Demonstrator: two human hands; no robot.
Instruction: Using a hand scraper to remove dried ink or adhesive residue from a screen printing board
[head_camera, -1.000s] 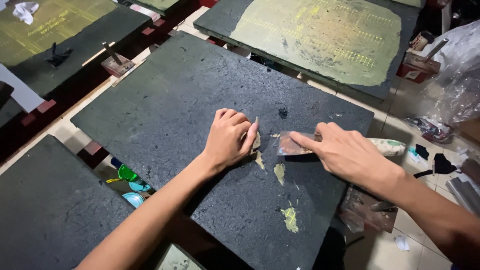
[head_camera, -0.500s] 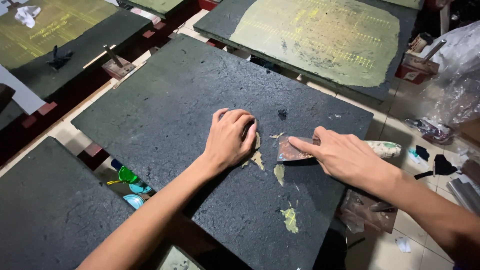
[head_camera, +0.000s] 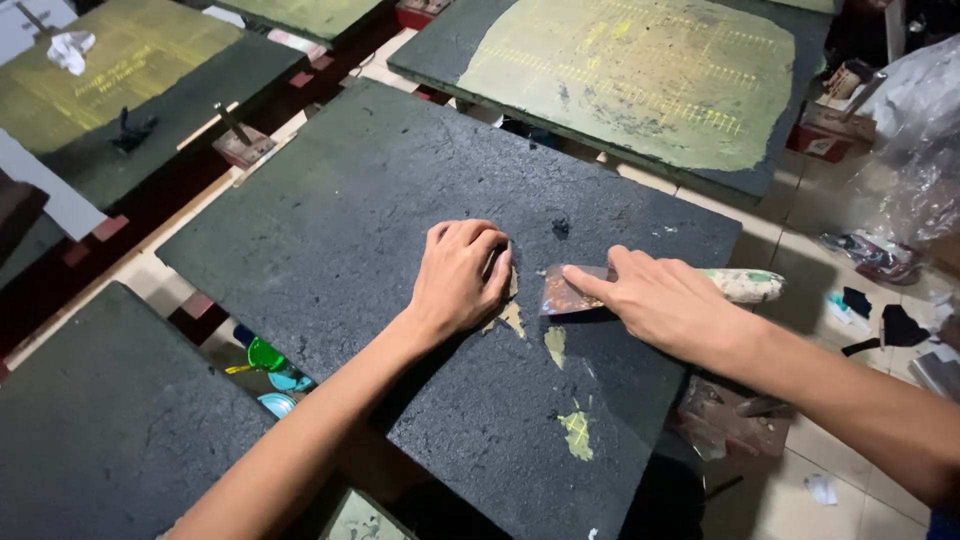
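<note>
On the rough dark slab (head_camera: 330, 230), flecked with yellowish paint patches (head_camera: 577, 434), my right hand (head_camera: 665, 300) grips a flat metal scraper (head_camera: 570, 295) while my curled left hand (head_camera: 460, 275) presses beside it, holding nothing.

A single head-worn view looks steeply down and forward from above the person's forearms, close over the dark table (head_camera: 330, 230). The fingers (head_camera: 470, 240) sit near frame centre; more tables lie beyond them, floor to their right.
</note>
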